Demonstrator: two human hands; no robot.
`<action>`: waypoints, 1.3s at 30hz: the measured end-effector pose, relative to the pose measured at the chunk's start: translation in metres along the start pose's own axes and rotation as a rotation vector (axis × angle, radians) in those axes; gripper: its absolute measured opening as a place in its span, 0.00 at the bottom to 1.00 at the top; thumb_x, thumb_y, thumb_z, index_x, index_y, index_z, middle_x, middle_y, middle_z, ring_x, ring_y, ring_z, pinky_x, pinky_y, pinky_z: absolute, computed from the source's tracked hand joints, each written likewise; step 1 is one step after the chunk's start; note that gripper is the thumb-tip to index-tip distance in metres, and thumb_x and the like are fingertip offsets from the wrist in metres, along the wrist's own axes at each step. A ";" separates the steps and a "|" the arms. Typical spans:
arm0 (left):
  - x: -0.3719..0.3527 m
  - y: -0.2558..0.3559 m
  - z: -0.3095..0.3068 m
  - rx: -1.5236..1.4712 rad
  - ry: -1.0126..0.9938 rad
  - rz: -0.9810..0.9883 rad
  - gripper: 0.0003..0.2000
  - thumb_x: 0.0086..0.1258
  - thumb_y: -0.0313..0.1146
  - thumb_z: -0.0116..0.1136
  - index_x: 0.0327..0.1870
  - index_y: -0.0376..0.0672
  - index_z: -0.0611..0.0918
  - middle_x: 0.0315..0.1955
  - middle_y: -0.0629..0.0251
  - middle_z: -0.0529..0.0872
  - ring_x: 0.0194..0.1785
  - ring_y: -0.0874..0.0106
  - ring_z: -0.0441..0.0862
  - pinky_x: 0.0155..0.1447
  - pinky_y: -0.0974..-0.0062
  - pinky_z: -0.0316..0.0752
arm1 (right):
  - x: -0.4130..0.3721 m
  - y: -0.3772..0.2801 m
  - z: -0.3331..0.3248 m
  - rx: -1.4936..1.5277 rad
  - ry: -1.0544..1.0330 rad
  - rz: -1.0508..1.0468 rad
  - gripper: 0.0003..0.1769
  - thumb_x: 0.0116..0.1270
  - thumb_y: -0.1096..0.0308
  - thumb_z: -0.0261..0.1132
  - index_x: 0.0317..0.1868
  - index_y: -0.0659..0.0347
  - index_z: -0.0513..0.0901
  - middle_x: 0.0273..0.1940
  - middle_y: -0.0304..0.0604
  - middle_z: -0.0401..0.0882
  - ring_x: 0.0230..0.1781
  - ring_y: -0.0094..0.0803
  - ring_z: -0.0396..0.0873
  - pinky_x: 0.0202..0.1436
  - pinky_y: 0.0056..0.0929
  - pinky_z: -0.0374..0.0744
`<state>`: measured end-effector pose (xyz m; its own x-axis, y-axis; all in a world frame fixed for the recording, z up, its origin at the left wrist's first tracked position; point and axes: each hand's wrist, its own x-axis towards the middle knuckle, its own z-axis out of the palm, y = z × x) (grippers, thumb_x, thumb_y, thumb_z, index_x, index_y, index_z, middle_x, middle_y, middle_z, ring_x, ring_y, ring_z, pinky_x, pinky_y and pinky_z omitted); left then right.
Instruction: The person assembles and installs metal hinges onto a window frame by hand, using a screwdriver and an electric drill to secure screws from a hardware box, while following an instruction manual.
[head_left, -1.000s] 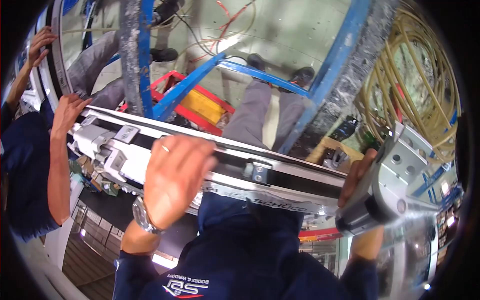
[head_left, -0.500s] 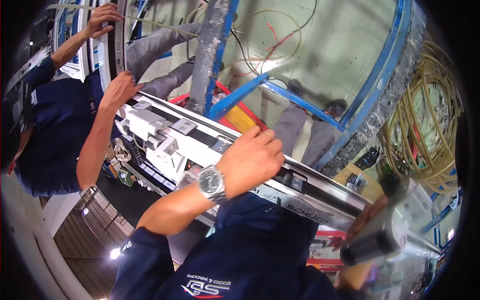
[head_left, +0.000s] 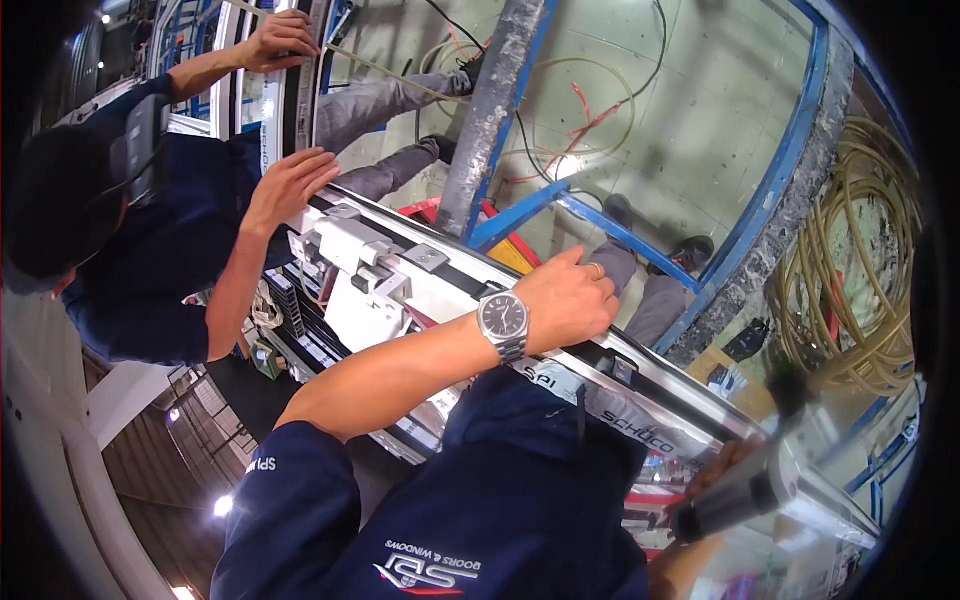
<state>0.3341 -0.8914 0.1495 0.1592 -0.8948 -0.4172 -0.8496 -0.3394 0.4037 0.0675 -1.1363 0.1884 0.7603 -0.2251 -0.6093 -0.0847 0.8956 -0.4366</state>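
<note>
Aluminium frame profile runs across view, 10 o'clock to 4 o'clock. My left hand, wristwatch on, is clamped over its upper edge near centre, fingers curled round the far side. My right hand sits at the 4 o'clock end by the corner; it is blurred and I can't tell its grip. A co-worker's hand rests at the 10 o'clock end, beside the white hardware block. Judgement: long, stiff, probably heavy, smooth metal likely slick. Best held on plain rail, hands well apart, off the fittings.
</note>
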 end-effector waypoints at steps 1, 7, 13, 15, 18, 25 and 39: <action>-0.002 -0.003 0.003 -0.035 0.004 -0.010 0.03 0.61 0.33 0.59 0.30 0.46 0.82 0.30 0.68 0.84 0.44 0.68 0.84 0.49 0.66 0.73 | -0.006 0.004 -0.005 -0.017 0.041 -0.020 0.20 0.79 0.57 0.56 0.42 0.68 0.65 0.24 0.59 0.75 0.18 0.52 0.82 0.19 0.43 0.87; 0.001 -0.009 0.005 -0.141 -0.053 -0.011 0.04 0.60 0.33 0.59 0.31 0.45 0.82 0.31 0.67 0.85 0.44 0.65 0.85 0.47 0.63 0.75 | -0.009 0.009 0.006 -0.060 0.167 -0.079 0.20 0.79 0.55 0.56 0.41 0.67 0.67 0.21 0.56 0.74 0.14 0.45 0.80 0.17 0.38 0.85; 0.007 -0.013 0.003 -0.261 -0.097 -0.022 0.07 0.57 0.37 0.63 0.29 0.44 0.82 0.31 0.61 0.86 0.38 0.56 0.86 0.42 0.55 0.80 | -0.010 0.006 -0.011 -0.104 0.095 -0.019 0.19 0.76 0.52 0.58 0.42 0.63 0.71 0.22 0.53 0.75 0.15 0.43 0.77 0.15 0.40 0.82; 0.009 -0.013 0.006 -0.250 -0.150 -0.028 0.07 0.58 0.36 0.65 0.32 0.44 0.84 0.31 0.61 0.86 0.39 0.57 0.86 0.43 0.55 0.79 | -0.015 0.004 -0.008 0.025 0.153 0.031 0.21 0.72 0.52 0.62 0.43 0.65 0.73 0.23 0.54 0.76 0.18 0.47 0.79 0.16 0.44 0.83; 0.011 -0.013 -0.004 -0.279 -0.156 0.021 0.06 0.59 0.34 0.65 0.33 0.44 0.85 0.32 0.62 0.85 0.40 0.57 0.85 0.45 0.57 0.77 | -0.012 0.008 -0.008 -0.129 -0.035 -0.056 0.20 0.78 0.53 0.56 0.45 0.65 0.68 0.24 0.52 0.74 0.16 0.40 0.76 0.14 0.33 0.79; 0.010 -0.007 -0.006 -0.298 -0.200 -0.033 0.06 0.61 0.33 0.65 0.34 0.43 0.83 0.33 0.61 0.84 0.41 0.56 0.84 0.46 0.56 0.76 | -0.008 0.013 -0.008 -0.022 -0.024 -0.034 0.21 0.76 0.52 0.57 0.43 0.66 0.69 0.23 0.55 0.75 0.17 0.47 0.78 0.15 0.37 0.80; 0.027 -0.030 0.004 -0.731 -0.442 -0.106 0.11 0.65 0.36 0.66 0.40 0.36 0.88 0.35 0.53 0.89 0.40 0.57 0.87 0.47 0.65 0.79 | -0.010 0.014 -0.016 0.177 -0.111 -0.079 0.23 0.76 0.53 0.57 0.46 0.70 0.69 0.29 0.60 0.78 0.25 0.53 0.84 0.38 0.53 0.88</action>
<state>0.3620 -0.9038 0.1231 -0.1202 -0.7043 -0.6997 -0.2798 -0.6522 0.7045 0.0486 -1.1281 0.1775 0.8271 -0.2620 -0.4972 0.0843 0.9325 -0.3512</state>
